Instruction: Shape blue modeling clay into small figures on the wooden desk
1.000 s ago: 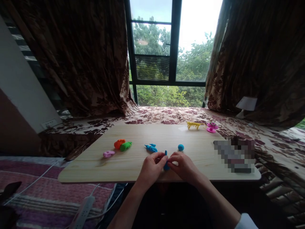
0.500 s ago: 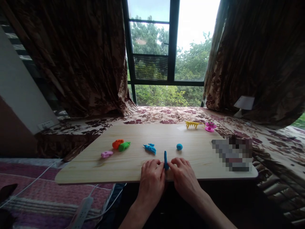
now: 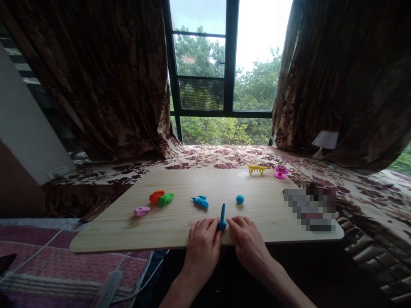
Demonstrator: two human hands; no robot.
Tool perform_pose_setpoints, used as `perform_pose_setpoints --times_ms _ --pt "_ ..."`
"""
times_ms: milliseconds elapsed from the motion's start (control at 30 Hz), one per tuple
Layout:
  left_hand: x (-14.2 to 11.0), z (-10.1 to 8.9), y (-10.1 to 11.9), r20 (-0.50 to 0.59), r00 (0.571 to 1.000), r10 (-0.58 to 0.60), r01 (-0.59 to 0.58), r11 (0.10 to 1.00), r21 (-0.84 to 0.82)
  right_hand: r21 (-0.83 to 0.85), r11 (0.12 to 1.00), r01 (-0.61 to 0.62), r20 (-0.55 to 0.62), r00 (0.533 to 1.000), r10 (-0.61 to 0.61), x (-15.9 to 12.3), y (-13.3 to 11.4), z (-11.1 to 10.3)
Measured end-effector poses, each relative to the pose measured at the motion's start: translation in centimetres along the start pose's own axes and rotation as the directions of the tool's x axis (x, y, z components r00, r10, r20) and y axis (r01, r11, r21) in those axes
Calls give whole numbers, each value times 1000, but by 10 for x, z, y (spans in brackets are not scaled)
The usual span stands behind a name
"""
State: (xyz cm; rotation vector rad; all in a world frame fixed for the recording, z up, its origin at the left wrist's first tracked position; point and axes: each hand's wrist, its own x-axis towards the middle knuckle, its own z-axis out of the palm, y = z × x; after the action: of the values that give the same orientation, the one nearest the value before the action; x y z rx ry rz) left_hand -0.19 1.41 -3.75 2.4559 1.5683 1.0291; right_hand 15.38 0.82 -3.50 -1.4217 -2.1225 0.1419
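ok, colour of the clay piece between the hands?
Blue clay piece, clearest in the head view.

A single head-worn view looks forward and slightly down across the wooden board [image 3: 180, 222], near the person at its near edge, toward the window [image 3: 224, 77] at the far side; the scene's outer edges seem bent.

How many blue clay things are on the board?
3: an upright blue clay piece between both hands, a blue clay figure behind the left hand, a blue clay ball to its right.
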Motion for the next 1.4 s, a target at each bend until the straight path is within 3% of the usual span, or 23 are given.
perform_pose_setpoints --times_ms 300,467,700,900,1400 --pt "13 3 -5 -16 1000 -26 25 995 -100 42 999 7 3 1000 -7 13 5 1" --pt "18 5 -1 -29 997 -65 61 989 -135 91 996 0 -15 1000 1 5 4 -2" --pt "21 10 0 -37 994 -103 94 977 -191 277 961 -26 -74 996 48 17 8 -7" --pt "20 9 0 -50 996 -68 54 969 -241 379 925 -7 -97 994 47 29 12 -3" --pt "19 3 0 -6 1000 -17 16 993 -117 424 903 66 -62 997 -44 38 19 -8"
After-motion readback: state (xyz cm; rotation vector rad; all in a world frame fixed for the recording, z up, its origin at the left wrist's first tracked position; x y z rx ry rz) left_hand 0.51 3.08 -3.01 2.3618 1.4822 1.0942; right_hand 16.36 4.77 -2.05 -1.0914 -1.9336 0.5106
